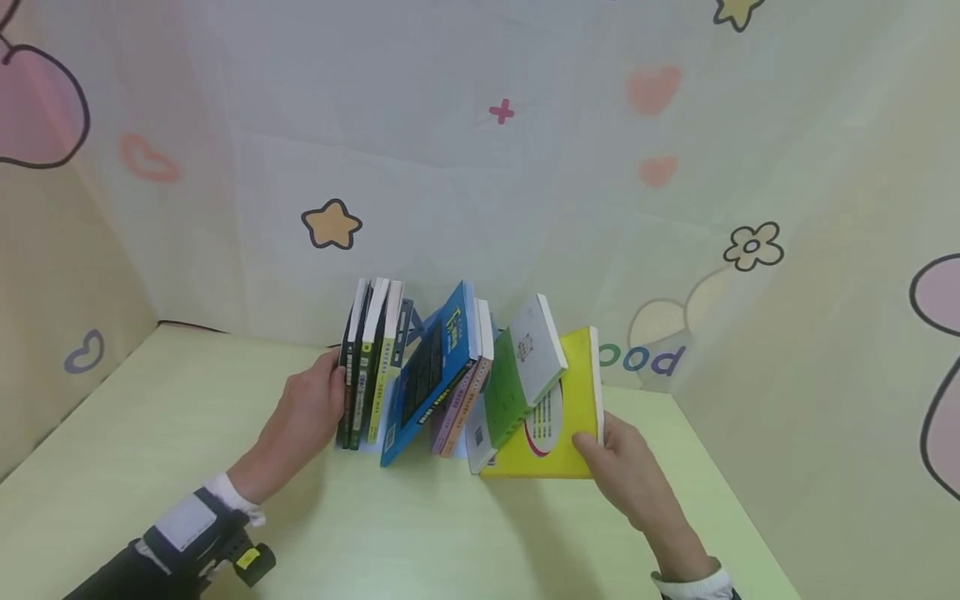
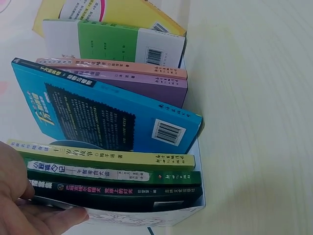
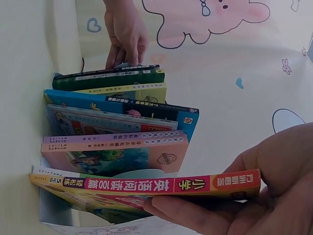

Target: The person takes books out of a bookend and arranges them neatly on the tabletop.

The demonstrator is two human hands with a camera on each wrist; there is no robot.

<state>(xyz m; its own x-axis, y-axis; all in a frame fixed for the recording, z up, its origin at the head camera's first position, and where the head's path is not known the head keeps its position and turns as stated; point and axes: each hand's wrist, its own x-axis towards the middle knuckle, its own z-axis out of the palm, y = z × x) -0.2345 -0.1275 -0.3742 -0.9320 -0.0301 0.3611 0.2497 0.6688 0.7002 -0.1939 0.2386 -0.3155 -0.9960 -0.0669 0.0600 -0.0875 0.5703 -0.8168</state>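
In the head view my right hand (image 1: 633, 471) grips a yellow book (image 1: 577, 400) by its right edge, with the thumb on the cover. Its pink and yellow spine (image 3: 173, 184) shows in the right wrist view. Against the yellow book leans a green and white book (image 1: 517, 375). My left hand (image 1: 303, 408) touches the left end of the row, beside a black-spined book (image 2: 112, 190). Right of that stand a dark green book (image 2: 117, 173) and a yellow-green one (image 2: 107, 153). A blue book (image 1: 431, 367) tilts in the middle.
A pale holder (image 2: 198, 205) stands around the feet of the books. Pink and purple books (image 1: 468, 408) lean right of the blue one. The light table (image 1: 405, 542) meets a patterned cloth wall (image 1: 450, 192) behind the row, with side walls left and right.
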